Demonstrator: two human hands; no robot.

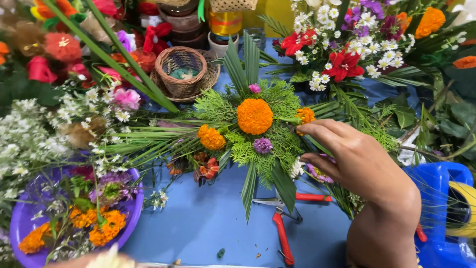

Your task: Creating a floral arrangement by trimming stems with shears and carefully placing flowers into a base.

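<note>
At far left we see one purple bowl point(20, 223) holding loose orange marigolds and white sprigs. Behind it sits one wicker basket point(182, 72). At centre lies the arrangement point(248, 134) on the blue table point(208, 223): three orange marigolds, two purple blooms, one pink bud, with palm leaves fanning outward. Its long axis runs left to right. One pair of red-handled shears point(282, 223) lies below. Our right hand point(357, 164) reaches in from the right, fingertips pressed on the small rightmost marigold point(305, 116). Our left hand is out of view.
</note>
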